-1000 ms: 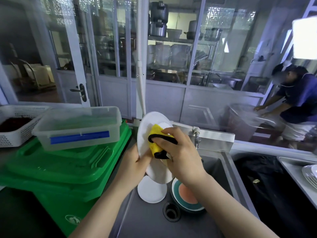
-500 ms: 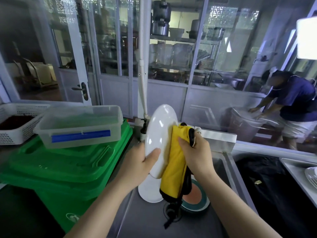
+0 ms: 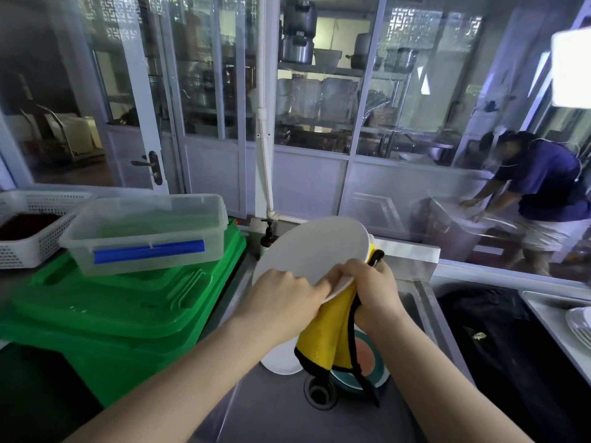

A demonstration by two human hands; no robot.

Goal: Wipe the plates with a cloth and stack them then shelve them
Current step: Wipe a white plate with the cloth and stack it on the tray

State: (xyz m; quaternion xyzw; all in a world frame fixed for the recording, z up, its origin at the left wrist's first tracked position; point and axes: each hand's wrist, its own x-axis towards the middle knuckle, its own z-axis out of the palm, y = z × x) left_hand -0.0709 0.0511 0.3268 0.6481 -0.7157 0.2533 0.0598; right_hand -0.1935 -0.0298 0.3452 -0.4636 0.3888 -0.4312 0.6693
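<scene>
Plate tilted, rim toward hands

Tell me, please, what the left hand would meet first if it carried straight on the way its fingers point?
Probably the right hand: the left hand grips the white plate at its near rim, fingers pointing right toward it. Depth is unclear; the yellow cloth may come first.

I see my left hand gripping the near rim of a white plate tilted over the sink. My right hand holds a yellow cloth against the plate's underside, its tail hanging down. Below lie a second white plate and a teal-rimmed plate near the drain.
</scene>
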